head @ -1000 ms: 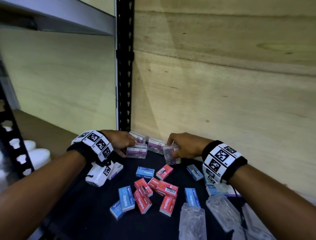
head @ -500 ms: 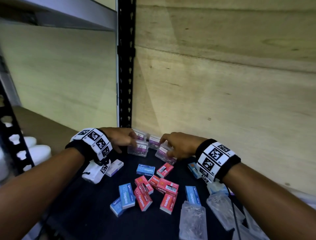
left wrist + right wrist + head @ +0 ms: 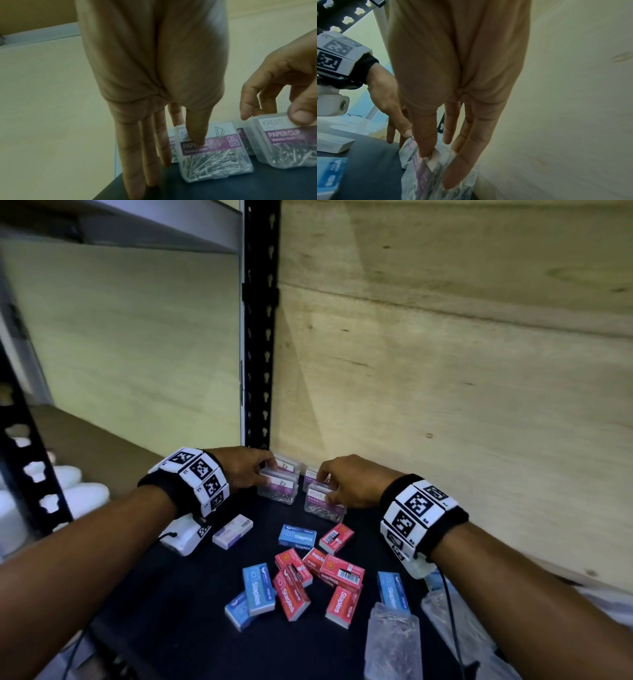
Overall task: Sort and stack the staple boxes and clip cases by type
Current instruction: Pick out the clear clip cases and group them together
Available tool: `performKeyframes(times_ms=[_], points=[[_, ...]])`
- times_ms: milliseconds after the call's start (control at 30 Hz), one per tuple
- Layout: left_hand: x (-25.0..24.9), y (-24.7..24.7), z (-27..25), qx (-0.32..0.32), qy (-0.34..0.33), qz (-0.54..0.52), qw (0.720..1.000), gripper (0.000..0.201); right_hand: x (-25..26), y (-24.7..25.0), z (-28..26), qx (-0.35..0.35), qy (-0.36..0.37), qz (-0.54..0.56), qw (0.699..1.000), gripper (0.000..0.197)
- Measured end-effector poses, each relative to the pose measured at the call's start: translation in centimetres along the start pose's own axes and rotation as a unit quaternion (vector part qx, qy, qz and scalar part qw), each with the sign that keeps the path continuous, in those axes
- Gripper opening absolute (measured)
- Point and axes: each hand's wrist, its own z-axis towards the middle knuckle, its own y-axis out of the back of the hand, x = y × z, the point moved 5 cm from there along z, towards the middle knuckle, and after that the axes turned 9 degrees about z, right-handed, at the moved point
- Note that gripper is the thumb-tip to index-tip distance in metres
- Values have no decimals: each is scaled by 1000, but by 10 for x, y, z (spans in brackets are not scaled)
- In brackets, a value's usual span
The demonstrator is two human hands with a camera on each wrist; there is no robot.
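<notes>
Two clear paper clip cases with purple labels stand side by side at the back of the black shelf. My left hand [image 3: 255,472] pinches the left case [image 3: 278,490], thumb on its label and fingers behind it, as the left wrist view shows [image 3: 212,152]. My right hand [image 3: 337,486] grips the right case [image 3: 323,505] between thumb and fingers [image 3: 421,142]. Two more such cases [image 3: 290,465] sit behind them against the wall. Red staple boxes [image 3: 291,594] and blue staple boxes [image 3: 259,587] lie scattered in front.
A white box [image 3: 233,530] lies under my left wrist. Long clear cases [image 3: 392,642] lie at the near right. A black slotted post [image 3: 258,337] and a plywood wall [image 3: 445,388] close the back. White containers [image 3: 78,494] stand on the shelf to the left.
Both hands moved toward the back wall. The right hand brought its case down from a lifted tilt to stand beside the left one.
</notes>
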Motion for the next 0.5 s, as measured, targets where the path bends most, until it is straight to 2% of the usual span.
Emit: performKeyframes(times_ms=[200,367,433,500], points=[[6,-1,1,-11,9,2,1000,40,2,0,4,-13,7,6,1000,45],[12,6,-4,-33,42,-6,999,56,-1,9,-9,-30,19,0,999,40],[8,15,-12,-81,44,13,996,48,-3,14,-20,-38,32,2,999,28],[-3,25,-20,-122,15,22,992,33,-7,17,-28,-18,36,26,999,17]])
